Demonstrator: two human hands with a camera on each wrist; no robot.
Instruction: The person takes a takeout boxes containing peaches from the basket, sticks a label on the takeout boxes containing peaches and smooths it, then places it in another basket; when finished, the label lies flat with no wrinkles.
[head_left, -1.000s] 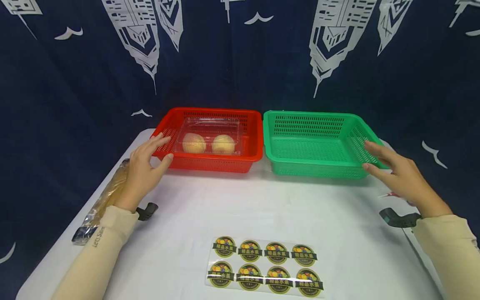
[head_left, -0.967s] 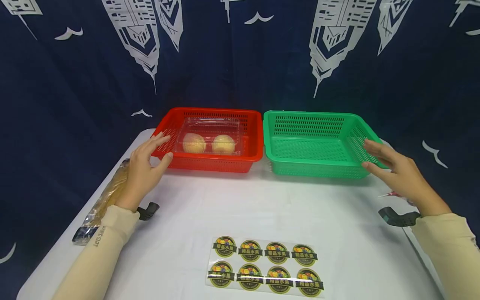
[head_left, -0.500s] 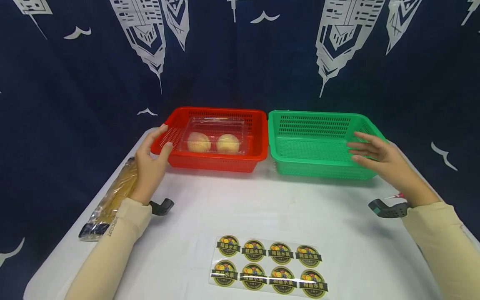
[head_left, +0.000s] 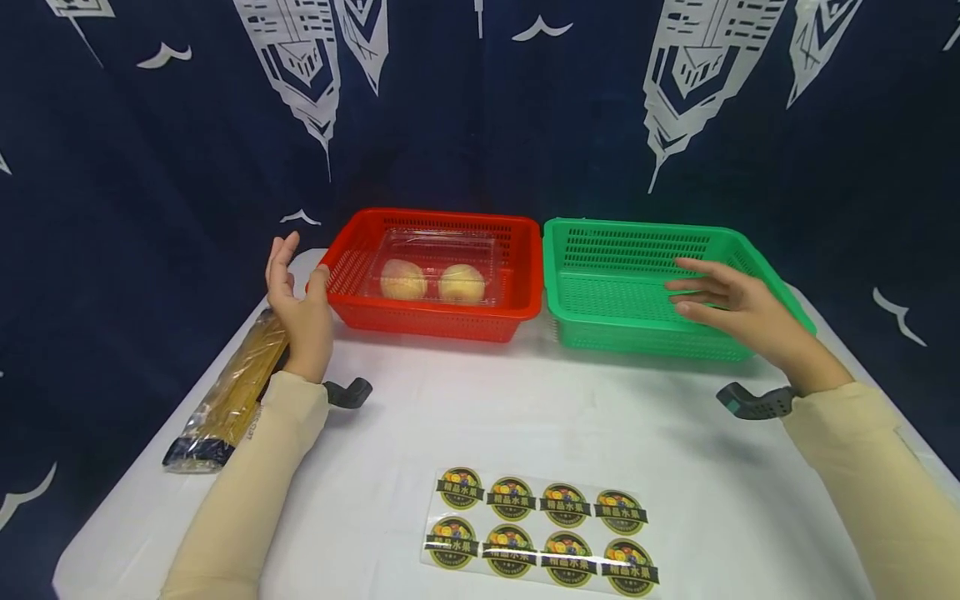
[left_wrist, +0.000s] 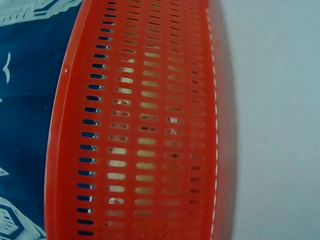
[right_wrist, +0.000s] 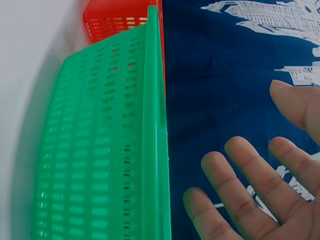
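Observation:
My left hand (head_left: 302,312) is raised at the left end of the red basket (head_left: 420,321), its fingers pointing up and holding nothing. In the left wrist view that basket's slotted wall (left_wrist: 135,130) fills the middle, with no fingers showing. Inside the basket lies a clear plastic box (head_left: 438,250) with two pale yellow round fruits (head_left: 461,285). My right hand (head_left: 742,315) hangs with spread, relaxed fingers, overlapping the right part of the green basket (head_left: 645,337) in the head view. From the right wrist, its fingers (right_wrist: 235,195) show beside the green rim, gripping nothing.
A sheet of round fruit stickers (head_left: 542,533) lies at the front of the white table (head_left: 487,408). Along the left edge sits a clear-wrapped brown package (head_left: 232,392) with a dark end. A dark blue curtain (head_left: 465,150) hangs behind the baskets.
My left hand has turned its fingers more upward beside the red basket. My right hand has moved left across the green basket. The head view has shifted slightly.

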